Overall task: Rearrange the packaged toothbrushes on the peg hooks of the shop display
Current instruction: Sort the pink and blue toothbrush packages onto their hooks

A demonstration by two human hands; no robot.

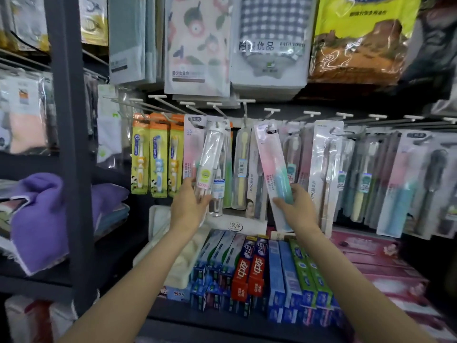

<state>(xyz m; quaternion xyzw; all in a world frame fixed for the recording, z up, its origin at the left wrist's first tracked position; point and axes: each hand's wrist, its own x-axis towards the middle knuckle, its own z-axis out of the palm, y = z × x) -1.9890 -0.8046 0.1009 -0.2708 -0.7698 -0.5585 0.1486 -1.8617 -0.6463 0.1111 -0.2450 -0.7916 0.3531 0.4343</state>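
My left hand [189, 206] grips the lower end of a clear-cased toothbrush pack [210, 157], tilted with its top near a peg hook [218, 111]. My right hand [295, 206] holds the bottom of a pink-and-teal toothbrush pack [272, 167], which leans left with its hang hole close to another hook [245, 112]. Behind them hang more packs: a yellow brush in a clear case [241, 167], orange children's toothbrush cards [157, 157] at left, and white and grey packs [326, 169] to the right.
Toothpaste boxes [252, 268] lie on the shelf below the hooks. Packaged towels [197, 45] hang above the row. A dark upright post [71, 144] stands at left, with a folded purple towel [37, 219] on the side shelf. Pink boxes [371, 256] fill the lower right.
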